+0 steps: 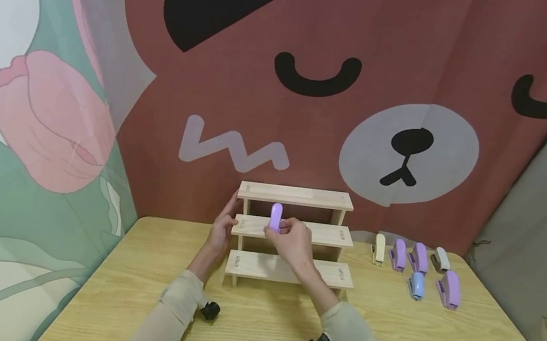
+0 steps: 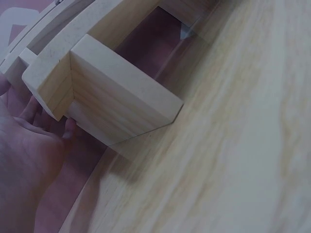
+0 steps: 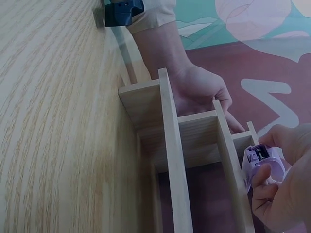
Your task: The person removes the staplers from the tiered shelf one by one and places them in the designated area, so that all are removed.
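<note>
A pale wooden three-tier stand (image 1: 291, 196) is on the table. My right hand (image 1: 296, 241) pinches a light purple stapler (image 1: 275, 217) between thumb and fingers. In the head view, that stapler appears over the middle tier, long side pointing to the back. The right wrist view shows the end of the stapler (image 3: 262, 155) beside the upper tiers; whether it touches the wood I cannot tell. At the stand's left end, my left hand (image 1: 219, 233) rests on the side, its thumb by the middle tier and its fingers reaching up toward the top one.
Right of the stand are several staplers: a cream one (image 1: 379, 249), purple ones including a larger one (image 1: 451, 290), a grey-white one (image 1: 442, 259) and a blue one (image 1: 416, 285). A bear-print curtain (image 1: 222, 86) hangs behind the wooden table (image 1: 256, 326).
</note>
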